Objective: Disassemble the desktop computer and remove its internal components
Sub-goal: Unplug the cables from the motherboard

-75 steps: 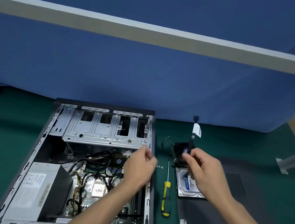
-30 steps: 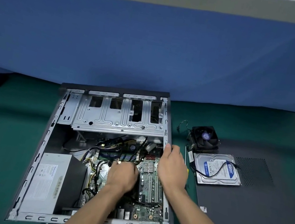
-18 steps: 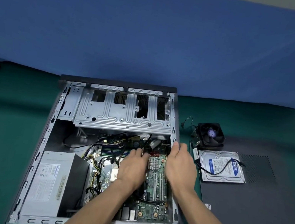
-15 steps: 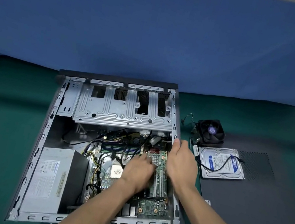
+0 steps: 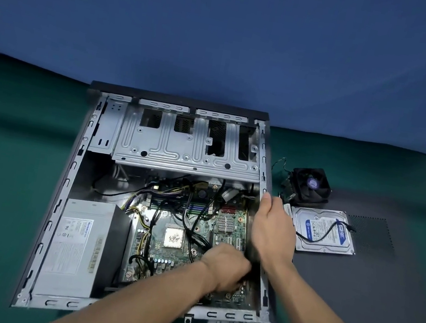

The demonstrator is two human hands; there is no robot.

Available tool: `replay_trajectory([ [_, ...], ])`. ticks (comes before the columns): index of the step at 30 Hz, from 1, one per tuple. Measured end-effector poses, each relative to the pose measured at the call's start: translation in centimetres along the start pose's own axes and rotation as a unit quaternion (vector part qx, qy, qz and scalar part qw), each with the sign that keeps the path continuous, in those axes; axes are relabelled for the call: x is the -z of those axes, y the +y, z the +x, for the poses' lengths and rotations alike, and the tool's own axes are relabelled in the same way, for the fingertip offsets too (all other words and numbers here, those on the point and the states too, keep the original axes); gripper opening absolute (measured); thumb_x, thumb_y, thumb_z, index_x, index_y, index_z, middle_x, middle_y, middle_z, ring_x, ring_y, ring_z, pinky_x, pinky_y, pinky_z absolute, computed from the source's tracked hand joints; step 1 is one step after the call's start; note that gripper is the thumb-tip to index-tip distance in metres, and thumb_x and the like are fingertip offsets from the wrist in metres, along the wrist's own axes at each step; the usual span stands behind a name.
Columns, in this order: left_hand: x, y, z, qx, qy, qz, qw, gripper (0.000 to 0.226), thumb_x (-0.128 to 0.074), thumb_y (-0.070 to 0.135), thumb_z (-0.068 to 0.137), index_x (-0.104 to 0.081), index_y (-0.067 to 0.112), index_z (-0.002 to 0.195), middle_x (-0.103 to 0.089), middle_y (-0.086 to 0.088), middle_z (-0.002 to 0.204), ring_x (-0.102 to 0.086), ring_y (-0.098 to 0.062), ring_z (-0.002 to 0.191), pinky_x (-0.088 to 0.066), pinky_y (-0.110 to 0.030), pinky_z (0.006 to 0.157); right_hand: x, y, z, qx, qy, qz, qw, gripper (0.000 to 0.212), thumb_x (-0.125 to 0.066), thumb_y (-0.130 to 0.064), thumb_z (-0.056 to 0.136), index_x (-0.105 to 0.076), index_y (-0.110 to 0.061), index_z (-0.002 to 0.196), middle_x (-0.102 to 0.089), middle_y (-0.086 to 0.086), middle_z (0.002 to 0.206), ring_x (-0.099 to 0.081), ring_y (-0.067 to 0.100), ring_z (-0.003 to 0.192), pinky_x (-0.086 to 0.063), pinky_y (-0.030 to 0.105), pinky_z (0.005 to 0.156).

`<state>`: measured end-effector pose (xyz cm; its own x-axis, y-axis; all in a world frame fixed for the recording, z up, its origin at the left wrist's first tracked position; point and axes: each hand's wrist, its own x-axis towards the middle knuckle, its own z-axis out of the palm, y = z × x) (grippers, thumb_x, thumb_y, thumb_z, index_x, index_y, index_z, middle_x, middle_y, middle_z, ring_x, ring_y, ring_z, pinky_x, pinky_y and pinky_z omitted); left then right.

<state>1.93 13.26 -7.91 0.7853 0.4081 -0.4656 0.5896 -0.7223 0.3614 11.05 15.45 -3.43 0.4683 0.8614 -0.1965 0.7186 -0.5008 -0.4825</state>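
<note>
- Lying open on the green counter (image 5: 5, 183), the case (image 5: 65, 193) has both hands at its right side.
- Left hand (image 5: 226, 269): down over the motherboard (image 5: 179, 257), near its right edge, fingers curled under and hidden. Can't tell whether it holds anything.
- Right hand (image 5: 273, 233): just right of the left one, at the case's right wall. Fingers point down inside the wall, thumb up along the rim. Looks like it grips the wall, but blur hides the fingertips.
- CPU (image 5: 173, 238): bare, just left of the left hand, on the board.
- Small heatsink (image 5: 225, 223): between the two hands, a bit farther out.
- Cables (image 5: 161, 195): black and yellow, beyond the left hand, running across the board.
- PSU (image 5: 79, 246): well left of the left hand, in the near-left corner of the case.
- Drive cage (image 5: 189, 143): beyond both hands, at the far end of the case.
- Outside the case, right of the right hand: hard drive (image 5: 324, 230) with a black cable (image 5: 327, 229) lying over it; fan (image 5: 310, 186) just beyond the drive.
- Drive sits on a dark side panel (image 5: 380, 302) lying flat on the counter.
</note>
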Motion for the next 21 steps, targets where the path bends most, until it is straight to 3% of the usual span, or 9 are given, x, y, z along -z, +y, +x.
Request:
replay_trajectory([
  [9, -1.2, 0.4, 0.4, -0.019, 0.047, -0.067, 0.996, 0.015, -0.05, 0.001, 0.086, -0.064, 0.0, 0.081, -0.064, -0.014, 0.075, -0.049, -0.024, 0.06, -0.053, -0.038, 0.074, -0.1, 0.0, 0.0, -0.012, 0.004, 0.005, 1.0, 0.039, -0.023, -0.041, 0.101, -0.051, -0.013, 0.096, -0.062, 0.01, 0.089, -0.044, 0.024, 0.074, -0.032, 0.035, 0.067],
  [14, -1.7, 0.3, 0.7, -0.023, 0.05, -0.056, 0.997, 0.016, -0.051, 0.009, 0.09, -0.065, 0.001, 0.085, -0.067, -0.015, 0.081, -0.063, -0.028, 0.071, -0.052, -0.039, 0.076, 0.0, 0.0, 0.0, -0.015, 0.002, 0.0, 1.0, 0.041, -0.023, -0.041, 0.101, -0.052, -0.012, 0.1, -0.063, 0.011, 0.091, -0.043, 0.023, 0.074, -0.032, 0.034, 0.067],
  [21, -1.7, 0.9, 0.8, -0.01, 0.042, -0.035, 0.998, 0.014, -0.049, -0.002, 0.084, -0.063, -0.001, 0.085, -0.065, -0.017, 0.084, -0.061, -0.03, 0.075, -0.05, -0.041, 0.078, -0.2, 0.0, 0.1, -0.013, -0.002, -0.004, 1.0, 0.035, -0.022, -0.042, 0.101, -0.045, -0.017, 0.091, -0.063, 0.009, 0.087, -0.046, 0.024, 0.072, -0.032, 0.034, 0.065],
])
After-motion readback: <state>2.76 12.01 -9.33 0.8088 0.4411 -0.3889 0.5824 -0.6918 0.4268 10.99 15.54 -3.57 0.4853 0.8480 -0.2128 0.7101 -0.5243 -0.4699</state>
